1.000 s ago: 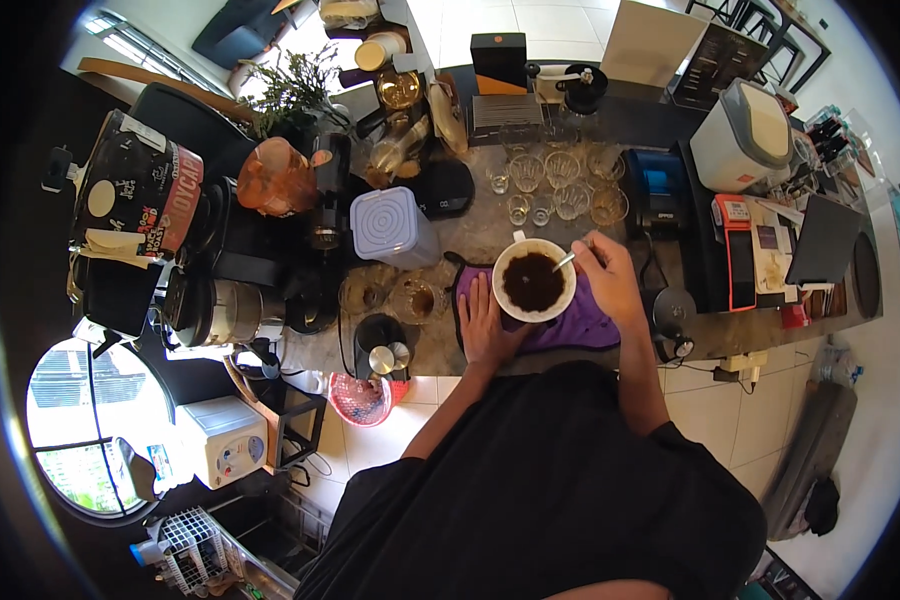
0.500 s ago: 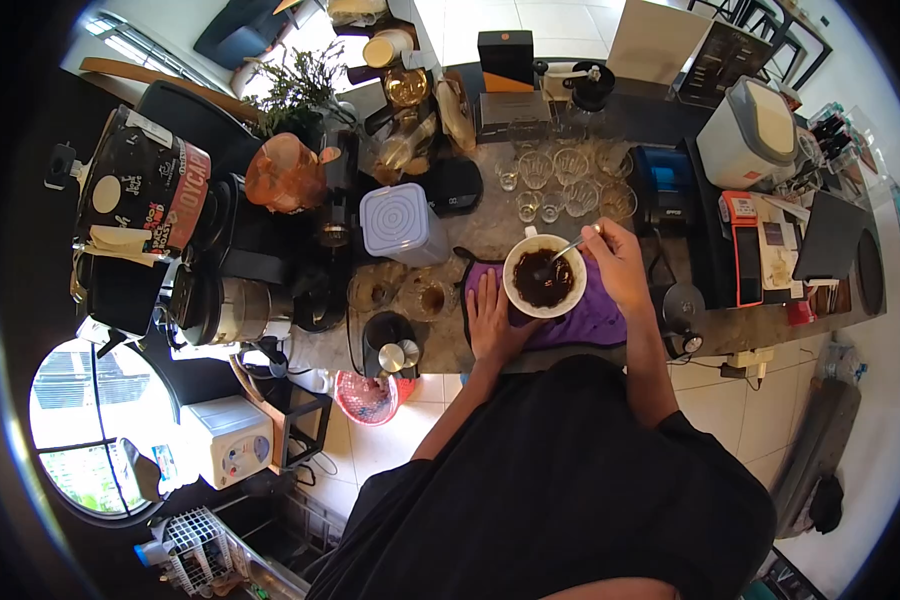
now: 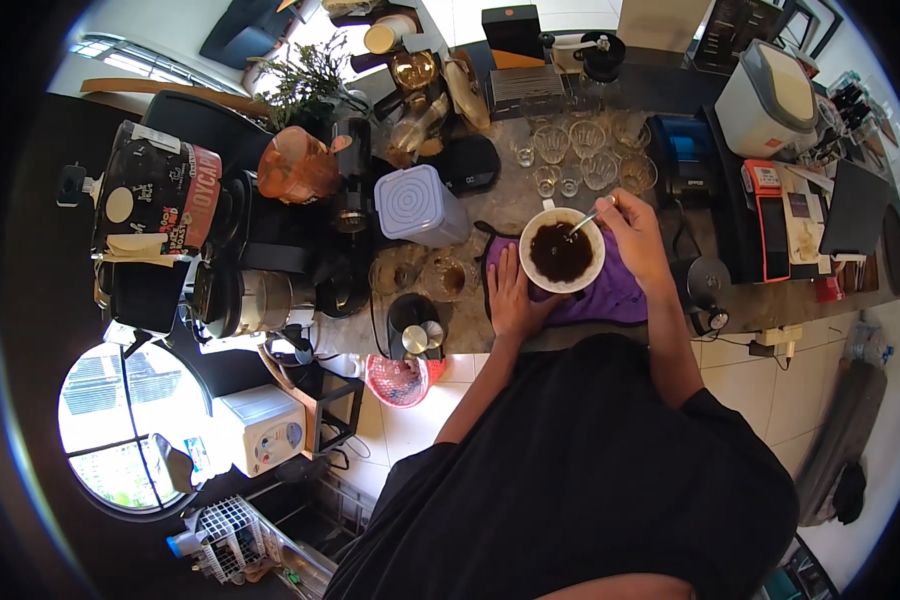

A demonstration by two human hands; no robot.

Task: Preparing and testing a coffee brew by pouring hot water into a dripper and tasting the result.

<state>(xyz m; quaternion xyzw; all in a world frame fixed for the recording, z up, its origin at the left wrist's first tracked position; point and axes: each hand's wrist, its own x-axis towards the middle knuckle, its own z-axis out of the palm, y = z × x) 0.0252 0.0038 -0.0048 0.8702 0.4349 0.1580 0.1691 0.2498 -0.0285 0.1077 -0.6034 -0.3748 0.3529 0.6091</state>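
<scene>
A white cup (image 3: 601, 262) of dark brown liquid stands on a purple cloth (image 3: 625, 296) at the counter's near edge, its handle pointing away from me. My right hand (image 3: 630, 225) pinches the upper end of a metal spoon (image 3: 585, 221), whose lower end dips into the liquid. Flat on the cloth, to the left of the cup, lies my left hand (image 3: 515, 297). Its fingers are stretched out, and the thumb reaches toward the cup's base, where the cup partly hides it.
Several clear glasses (image 3: 598, 168) stand beyond the cup. Left of my left hand are a lidded pale container (image 3: 420, 207), a glass with brown residue (image 3: 452, 277) and a coffee grinder (image 3: 240, 300). A blue-black machine (image 3: 683, 160) and a black round device (image 3: 705, 285) stand to the right.
The whole view has shifted, so the counter sits further right and higher. The spoon's handle has changed its angle in the cup, with my right hand still on it. My left hand stays on the cloth.
</scene>
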